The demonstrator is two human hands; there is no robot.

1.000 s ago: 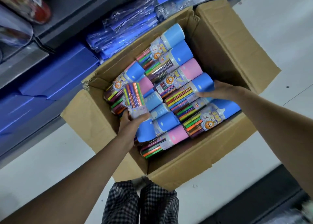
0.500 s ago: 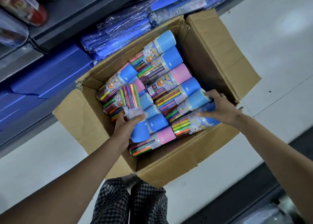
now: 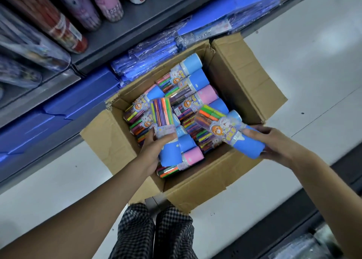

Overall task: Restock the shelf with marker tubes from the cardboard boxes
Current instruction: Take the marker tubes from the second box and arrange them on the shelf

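Note:
An open cardboard box (image 3: 197, 182) on the floor holds several marker tubes (image 3: 195, 86) with blue or pink caps, lying in rows. My left hand (image 3: 154, 147) grips one blue-capped marker tube (image 3: 164, 125) upright over the box's left side. My right hand (image 3: 274, 141) holds a second blue-capped tube (image 3: 225, 129), tilted and lifted above the box's right side. The grey shelf (image 3: 137, 23) runs across the top, just beyond the box.
Tall printed tubes (image 3: 64, 25) stand on the upper shelf at left. Blue plastic-wrapped packs (image 3: 148, 58) and blue boxes (image 3: 64, 102) fill the lower shelf behind the carton. White floor lies to the right. My checked trouser legs (image 3: 154, 231) are below the box.
My right hand has lifted a blue-capped tube out of the box's right side. My left hand keeps its tube. The view has pulled back, showing more of the shelf.

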